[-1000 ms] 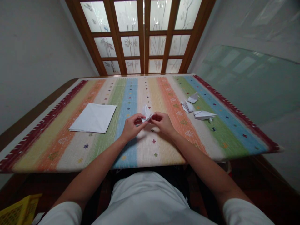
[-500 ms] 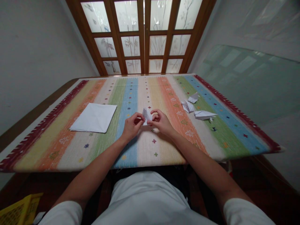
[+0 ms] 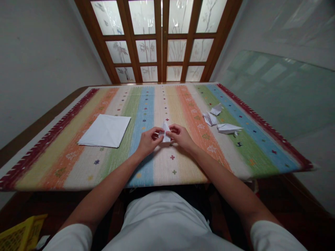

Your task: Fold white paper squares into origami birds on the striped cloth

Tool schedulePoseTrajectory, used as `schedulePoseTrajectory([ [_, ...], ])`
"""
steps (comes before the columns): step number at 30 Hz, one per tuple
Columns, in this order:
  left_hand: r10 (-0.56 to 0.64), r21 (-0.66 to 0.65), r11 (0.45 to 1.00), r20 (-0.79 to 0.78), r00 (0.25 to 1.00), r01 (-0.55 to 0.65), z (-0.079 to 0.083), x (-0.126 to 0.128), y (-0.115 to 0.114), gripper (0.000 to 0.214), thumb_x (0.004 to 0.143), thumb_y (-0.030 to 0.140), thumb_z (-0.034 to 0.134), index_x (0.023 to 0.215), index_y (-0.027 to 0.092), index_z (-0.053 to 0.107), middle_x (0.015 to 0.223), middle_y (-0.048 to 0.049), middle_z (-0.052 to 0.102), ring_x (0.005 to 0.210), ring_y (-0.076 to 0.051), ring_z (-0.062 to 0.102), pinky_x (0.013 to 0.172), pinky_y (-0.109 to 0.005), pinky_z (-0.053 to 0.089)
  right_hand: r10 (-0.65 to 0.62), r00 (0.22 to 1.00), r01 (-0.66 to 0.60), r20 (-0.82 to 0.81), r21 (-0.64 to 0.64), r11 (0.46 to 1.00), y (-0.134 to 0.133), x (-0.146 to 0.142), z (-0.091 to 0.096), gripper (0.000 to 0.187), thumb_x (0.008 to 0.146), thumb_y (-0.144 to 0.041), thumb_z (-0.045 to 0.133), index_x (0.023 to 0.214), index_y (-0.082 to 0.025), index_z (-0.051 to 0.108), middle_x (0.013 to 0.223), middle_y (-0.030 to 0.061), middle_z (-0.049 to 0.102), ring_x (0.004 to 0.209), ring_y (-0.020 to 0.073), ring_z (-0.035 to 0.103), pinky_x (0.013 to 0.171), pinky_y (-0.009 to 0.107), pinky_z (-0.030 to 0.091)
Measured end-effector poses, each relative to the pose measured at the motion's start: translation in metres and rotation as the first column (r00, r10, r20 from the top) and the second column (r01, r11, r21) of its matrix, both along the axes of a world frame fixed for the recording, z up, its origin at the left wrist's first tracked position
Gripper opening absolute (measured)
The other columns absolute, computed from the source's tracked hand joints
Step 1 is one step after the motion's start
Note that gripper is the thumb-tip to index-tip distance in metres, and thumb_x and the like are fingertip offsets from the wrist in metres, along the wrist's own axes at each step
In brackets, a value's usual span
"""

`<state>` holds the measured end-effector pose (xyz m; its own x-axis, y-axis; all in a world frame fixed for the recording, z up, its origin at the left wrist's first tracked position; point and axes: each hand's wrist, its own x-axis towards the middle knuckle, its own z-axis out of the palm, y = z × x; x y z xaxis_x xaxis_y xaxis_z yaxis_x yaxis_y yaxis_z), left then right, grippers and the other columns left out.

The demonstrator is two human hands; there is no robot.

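Note:
A small folded white paper piece [image 3: 165, 129] stands upright between my two hands, just above the striped cloth [image 3: 183, 164] in the middle of the table. My left hand [image 3: 148, 142] pinches its left side with thumb and fingers. My right hand [image 3: 180, 136] pinches its right side, fingers curled. Most of the paper's lower part is hidden by my fingers.
A stack of flat white paper sheets [image 3: 105, 131] lies to the left. Three finished folded paper pieces [image 3: 209, 118] [image 3: 216, 110] [image 3: 228, 128] lie to the right. A wooden glazed door [image 3: 162, 40] stands behind the table. A yellow crate [image 3: 18, 235] sits at bottom left.
The paper piece has been turned from a spread, tilted shape to a narrow upright one, and both hands have closed in nearer each other on it.

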<state>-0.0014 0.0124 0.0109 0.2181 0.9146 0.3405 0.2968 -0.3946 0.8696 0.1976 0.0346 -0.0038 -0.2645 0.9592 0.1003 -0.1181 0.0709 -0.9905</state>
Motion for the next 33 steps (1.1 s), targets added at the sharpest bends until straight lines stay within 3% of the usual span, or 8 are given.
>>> schedulePoseTrajectory([
  [7, -0.002, -0.010, 1.000, -0.039, 0.999, 0.002, -0.001, 0.002, -0.001, 0.016, 0.089, 0.025, 0.073, 0.104, 0.020, 0.076, 0.085, -0.0011, 0.076, 0.067, -0.013, 0.066, 0.066, -0.024, 0.053, -0.043, 0.998, 0.042, 0.038, 0.040, 0.998, 0.000, -0.001, 0.001, 0.047, 0.066, -0.051, 0.096, 0.084, -0.024, 0.062, 0.071, -0.0038, 0.063, 0.062, 0.0129, 0.058, 0.056, 0.025, 0.046],
  [13, 0.000, 0.011, 1.000, 0.008, 1.000, 0.000, 0.001, 0.002, -0.002, 0.014, 0.094, 0.029, 0.073, 0.104, 0.021, 0.070, 0.103, -0.0043, 0.075, 0.082, -0.015, 0.071, 0.071, -0.025, 0.059, -0.098, 0.995, 0.099, -0.010, 0.061, 0.993, 0.003, -0.002, 0.001, 0.051, 0.067, -0.052, 0.094, 0.093, -0.026, 0.059, 0.071, -0.0070, 0.059, 0.063, 0.0136, 0.057, 0.060, 0.026, 0.049],
  [16, 0.025, 0.117, 0.993, -0.020, 0.999, -0.022, 0.000, 0.002, -0.003, 0.012, 0.096, 0.032, 0.072, 0.101, 0.020, 0.073, 0.121, -0.0099, 0.071, 0.099, -0.019, 0.071, 0.079, -0.028, 0.063, -0.194, 0.981, 0.191, 0.012, 0.132, 0.973, 0.002, -0.001, 0.003, 0.048, 0.068, -0.051, 0.093, 0.087, -0.025, 0.058, 0.076, -0.0046, 0.060, 0.069, 0.0141, 0.059, 0.065, 0.027, 0.051],
  [18, 0.011, 0.142, 0.990, -0.038, 0.999, -0.005, -0.001, 0.002, -0.003, 0.016, 0.097, 0.034, 0.072, 0.101, 0.020, 0.075, 0.129, -0.0125, 0.067, 0.097, -0.018, 0.069, 0.077, -0.028, 0.063, -0.237, 0.971, 0.226, 0.041, 0.179, 0.958, -0.001, -0.001, 0.005, 0.047, 0.070, -0.052, 0.094, 0.081, -0.024, 0.058, 0.078, -0.0029, 0.060, 0.073, 0.0147, 0.059, 0.068, 0.028, 0.052],
  [21, -0.070, 0.075, 0.995, -0.014, 0.997, 0.071, -0.002, 0.003, -0.003, 0.022, 0.099, 0.038, 0.071, 0.109, 0.020, 0.075, 0.130, -0.0133, 0.065, 0.091, -0.015, 0.069, 0.073, -0.027, 0.063, -0.191, 0.980, 0.178, 0.051, 0.194, 0.965, -0.006, -0.004, 0.007, 0.047, 0.073, -0.058, 0.092, 0.079, -0.024, 0.060, 0.080, -0.0011, 0.062, 0.076, 0.0167, 0.060, 0.071, 0.030, 0.055],
  [26, -0.095, -0.032, 0.994, 0.129, 0.987, 0.100, -0.002, 0.002, -0.001, 0.033, 0.088, 0.039, 0.084, 0.113, 0.020, 0.072, 0.135, -0.0141, 0.068, 0.104, -0.019, 0.071, 0.079, -0.028, 0.065, -0.067, 0.998, 0.067, -0.010, 0.203, 0.977, -0.009, -0.008, 0.006, 0.049, 0.073, -0.064, 0.092, 0.086, -0.025, 0.065, 0.090, 0.0016, 0.068, 0.089, 0.0203, 0.068, 0.088, 0.038, 0.061],
  [29, -0.108, -0.108, 0.985, 0.230, 0.967, 0.136, -0.004, 0.000, 0.003, 0.037, 0.083, 0.040, 0.088, 0.111, 0.020, 0.073, 0.138, -0.0145, 0.069, 0.104, -0.019, 0.072, 0.080, -0.029, 0.066, -0.059, 0.998, 0.062, -0.017, 0.204, 0.977, -0.005, -0.006, 0.004, 0.052, 0.068, -0.064, 0.095, 0.085, -0.026, 0.064, 0.092, 0.0016, 0.066, 0.093, 0.0210, 0.068, 0.091, 0.039, 0.062],
  [33, -0.106, -0.162, 0.974, 0.283, 0.953, 0.157, -0.006, -0.002, 0.007, 0.038, 0.080, 0.039, 0.090, 0.110, 0.020, 0.075, 0.125, -0.0121, 0.075, 0.105, -0.020, 0.073, 0.084, -0.031, 0.066, -0.083, 0.996, 0.087, -0.027, 0.201, 0.976, -0.001, -0.002, 0.001, 0.051, 0.065, -0.063, 0.097, 0.079, -0.024, 0.067, 0.110, 0.0051, 0.068, 0.102, 0.0215, 0.069, 0.097, 0.039, 0.060],
])
